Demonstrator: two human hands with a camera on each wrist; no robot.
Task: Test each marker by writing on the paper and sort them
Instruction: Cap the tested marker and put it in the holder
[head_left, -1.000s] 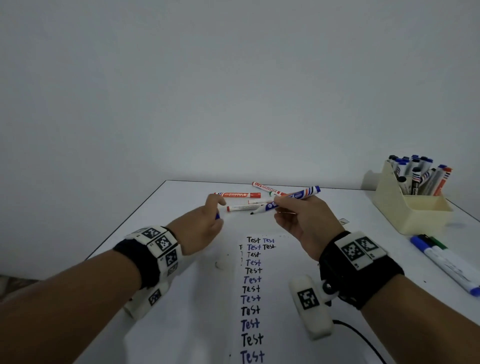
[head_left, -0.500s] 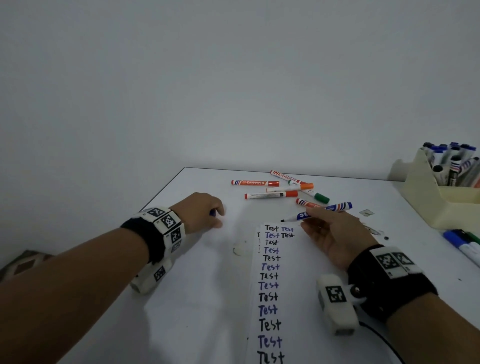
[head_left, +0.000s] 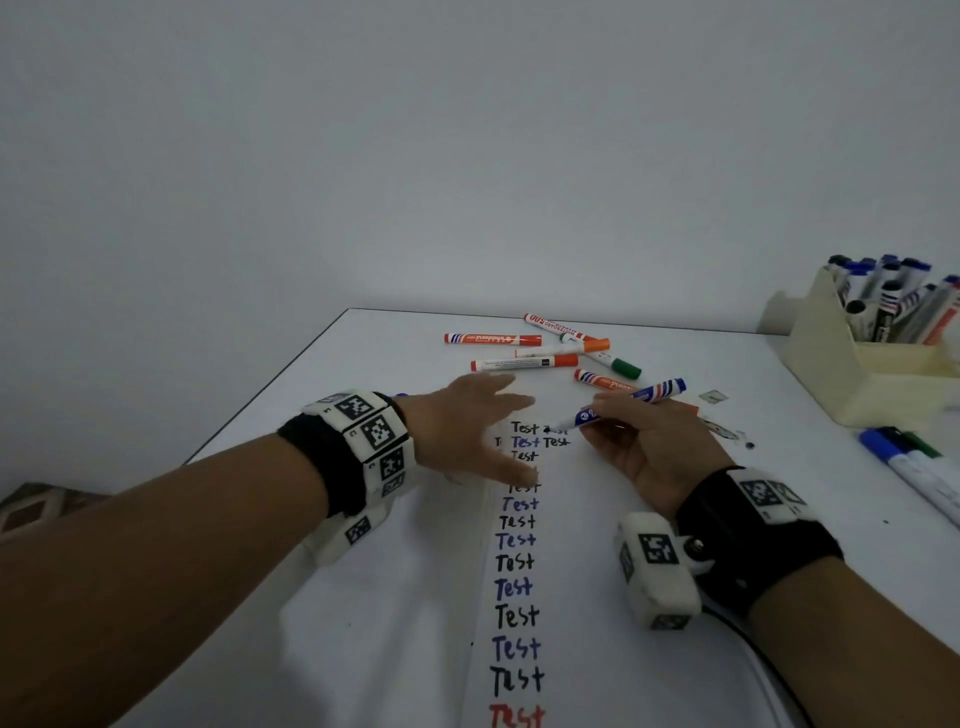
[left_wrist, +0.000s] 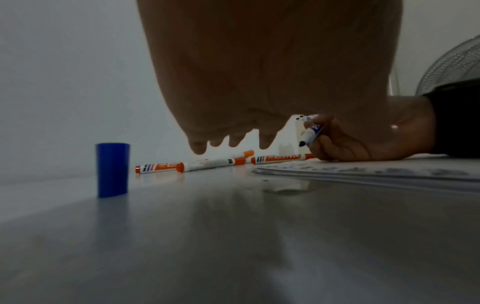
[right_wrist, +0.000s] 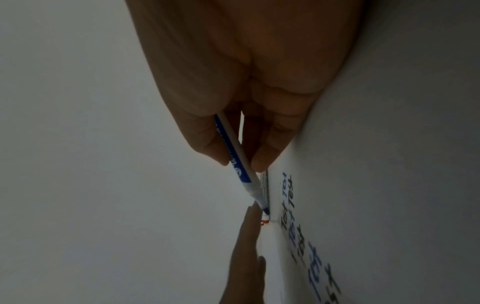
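At 12 o'clock on the paper, right hand pinches the light, stiff, slippery blue marker mid-barrel; left hand, fingers spread, steadies the sheet.

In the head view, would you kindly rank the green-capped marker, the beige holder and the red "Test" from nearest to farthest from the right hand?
1. Green-capped marker, just beyond the right hand.
2. Beige holder, far right.
3. Red "Test", paper's near end.
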